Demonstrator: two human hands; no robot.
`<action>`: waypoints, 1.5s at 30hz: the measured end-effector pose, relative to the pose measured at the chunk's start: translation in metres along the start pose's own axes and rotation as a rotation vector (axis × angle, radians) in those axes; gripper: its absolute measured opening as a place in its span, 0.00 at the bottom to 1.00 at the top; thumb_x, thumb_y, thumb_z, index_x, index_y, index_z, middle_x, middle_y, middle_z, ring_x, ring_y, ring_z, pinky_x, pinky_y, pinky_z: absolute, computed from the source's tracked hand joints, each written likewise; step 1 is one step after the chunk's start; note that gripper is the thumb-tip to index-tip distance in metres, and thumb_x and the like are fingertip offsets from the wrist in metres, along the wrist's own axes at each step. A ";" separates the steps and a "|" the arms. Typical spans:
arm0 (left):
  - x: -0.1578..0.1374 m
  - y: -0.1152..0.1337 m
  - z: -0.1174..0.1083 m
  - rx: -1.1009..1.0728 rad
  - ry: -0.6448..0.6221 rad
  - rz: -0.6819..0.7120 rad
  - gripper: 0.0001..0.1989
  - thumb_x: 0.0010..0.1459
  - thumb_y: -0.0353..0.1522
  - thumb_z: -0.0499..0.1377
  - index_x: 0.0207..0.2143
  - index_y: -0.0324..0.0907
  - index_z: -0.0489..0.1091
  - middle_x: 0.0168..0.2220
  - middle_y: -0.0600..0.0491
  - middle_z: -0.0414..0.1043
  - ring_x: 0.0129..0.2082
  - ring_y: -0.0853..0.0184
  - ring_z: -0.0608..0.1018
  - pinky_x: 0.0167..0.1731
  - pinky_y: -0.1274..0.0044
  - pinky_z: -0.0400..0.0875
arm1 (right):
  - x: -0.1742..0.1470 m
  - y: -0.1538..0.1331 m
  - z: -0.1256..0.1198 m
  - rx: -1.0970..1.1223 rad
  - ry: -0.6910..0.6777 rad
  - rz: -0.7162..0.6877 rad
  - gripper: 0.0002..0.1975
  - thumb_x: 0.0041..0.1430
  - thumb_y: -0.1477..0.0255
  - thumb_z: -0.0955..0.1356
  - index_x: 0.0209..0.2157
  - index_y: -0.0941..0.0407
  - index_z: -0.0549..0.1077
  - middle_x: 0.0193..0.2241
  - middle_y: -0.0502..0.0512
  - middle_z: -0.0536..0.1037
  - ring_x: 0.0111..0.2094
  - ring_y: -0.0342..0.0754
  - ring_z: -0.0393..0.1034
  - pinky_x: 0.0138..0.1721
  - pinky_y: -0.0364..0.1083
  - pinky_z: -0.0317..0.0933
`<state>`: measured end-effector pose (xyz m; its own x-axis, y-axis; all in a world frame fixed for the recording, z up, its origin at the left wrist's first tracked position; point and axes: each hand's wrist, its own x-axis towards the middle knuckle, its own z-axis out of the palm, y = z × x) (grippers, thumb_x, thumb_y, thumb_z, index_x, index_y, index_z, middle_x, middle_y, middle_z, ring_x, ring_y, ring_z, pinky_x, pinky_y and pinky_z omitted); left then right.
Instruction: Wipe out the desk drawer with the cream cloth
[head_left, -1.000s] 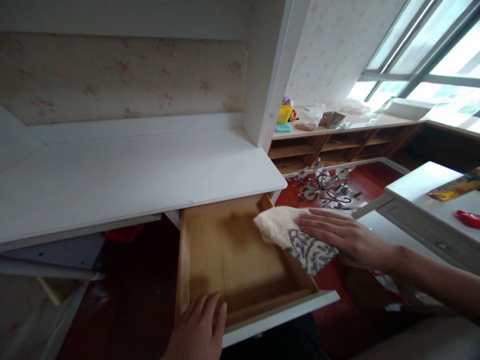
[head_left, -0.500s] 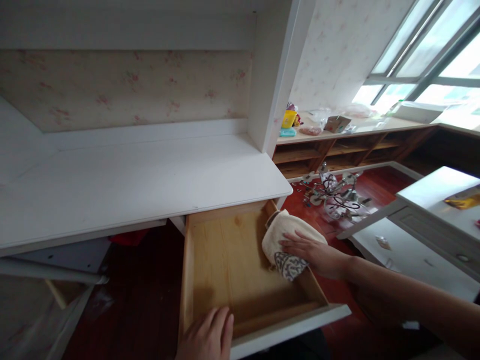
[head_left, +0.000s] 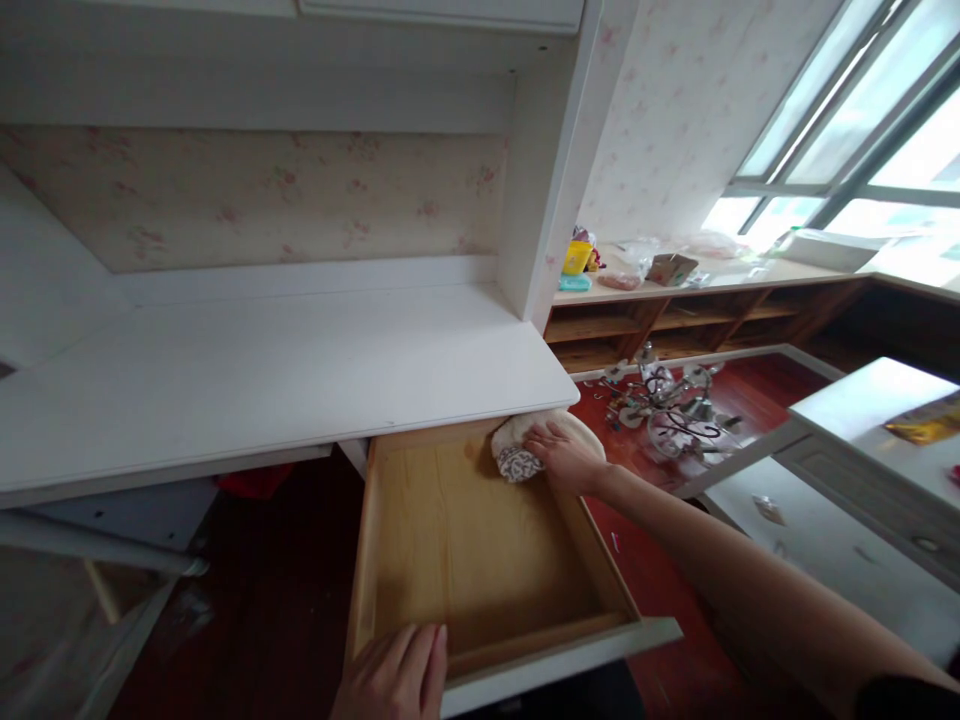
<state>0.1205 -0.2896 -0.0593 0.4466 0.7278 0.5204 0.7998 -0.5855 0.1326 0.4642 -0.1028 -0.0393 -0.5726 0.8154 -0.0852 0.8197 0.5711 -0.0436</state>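
A wooden drawer with a white front is pulled out from under a white desk. My left hand is at the drawer's near left corner, its fingers bent over the top of the front panel. At the far right of the drawer, my right hand presses a cream cloth with a grey-patterned part against the right side wall. The cloth hangs over that wall, bunched under the palm. The drawer bottom shows bare wood.
A chandelier lies on the red floor beyond the drawer. To the right stands a white cabinet. A low shelf unit by the window carries a yellow tub and plastic bags. Something red lies under the desk.
My right hand has slid the cloth away from me and left along the drawer's right side, towards its back. My left hand stays at the front corner. The view has shifted slightly.
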 end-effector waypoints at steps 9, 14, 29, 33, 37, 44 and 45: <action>0.023 0.005 -0.016 -0.101 -0.051 -0.004 0.11 0.64 0.30 0.52 0.32 0.44 0.73 0.27 0.55 0.74 0.27 0.69 0.76 0.34 0.75 0.70 | -0.121 -0.042 -0.049 0.650 -0.186 0.117 0.26 0.55 0.78 0.63 0.57 0.54 0.68 0.43 0.57 0.79 0.45 0.53 0.73 0.50 0.51 0.64; 0.042 -0.007 -0.020 -0.152 -0.027 0.154 0.07 0.61 0.35 0.57 0.38 0.43 0.73 0.34 0.52 0.76 0.34 0.65 0.77 0.41 0.70 0.70 | -0.167 -0.022 -0.073 1.178 0.260 0.646 0.26 0.57 0.61 0.68 0.55 0.57 0.69 0.44 0.61 0.79 0.44 0.59 0.74 0.44 0.54 0.70; 0.123 -0.088 0.027 0.061 -0.079 0.286 0.14 0.62 0.39 0.58 0.49 0.47 0.72 0.50 0.46 0.70 0.51 0.59 0.71 0.55 0.61 0.61 | -0.166 -0.041 -0.043 1.963 0.524 1.107 0.18 0.58 0.57 0.64 0.43 0.54 0.70 0.38 0.63 0.81 0.44 0.63 0.76 0.47 0.63 0.70; 0.151 -0.092 0.030 0.138 -0.125 0.190 0.16 0.63 0.39 0.56 0.52 0.46 0.71 0.54 0.44 0.67 0.55 0.56 0.68 0.58 0.60 0.57 | -0.156 -0.055 -0.016 2.027 0.525 0.998 0.16 0.59 0.59 0.63 0.42 0.54 0.72 0.39 0.63 0.81 0.47 0.63 0.74 0.49 0.64 0.68; 0.178 -0.096 0.037 0.223 -0.157 0.098 0.18 0.64 0.36 0.53 0.55 0.46 0.68 0.60 0.43 0.62 0.60 0.53 0.64 0.61 0.57 0.51 | -0.140 -0.073 0.005 2.090 0.519 0.954 0.17 0.60 0.58 0.62 0.41 0.54 0.73 0.40 0.62 0.81 0.50 0.63 0.73 0.51 0.65 0.66; 0.205 -0.110 0.059 0.264 -0.171 -0.047 0.22 0.64 0.33 0.51 0.60 0.44 0.63 0.63 0.41 0.60 0.62 0.51 0.61 0.59 0.56 0.53 | -0.097 -0.095 0.037 2.250 0.424 0.861 0.16 0.61 0.61 0.63 0.43 0.56 0.73 0.42 0.62 0.80 0.51 0.61 0.71 0.51 0.62 0.67; 0.206 -0.110 0.061 0.265 -0.174 -0.056 0.22 0.64 0.33 0.50 0.61 0.44 0.63 0.62 0.41 0.60 0.62 0.51 0.61 0.59 0.56 0.53 | -0.089 -0.096 0.041 2.289 0.440 0.885 0.16 0.61 0.62 0.62 0.43 0.56 0.73 0.42 0.62 0.79 0.51 0.60 0.71 0.51 0.61 0.67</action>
<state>0.1489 -0.0535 -0.0188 0.4422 0.8199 0.3636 0.8917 -0.4457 -0.0793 0.4364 -0.2341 -0.0684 0.0102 0.8284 -0.5600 -0.6428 -0.4236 -0.6383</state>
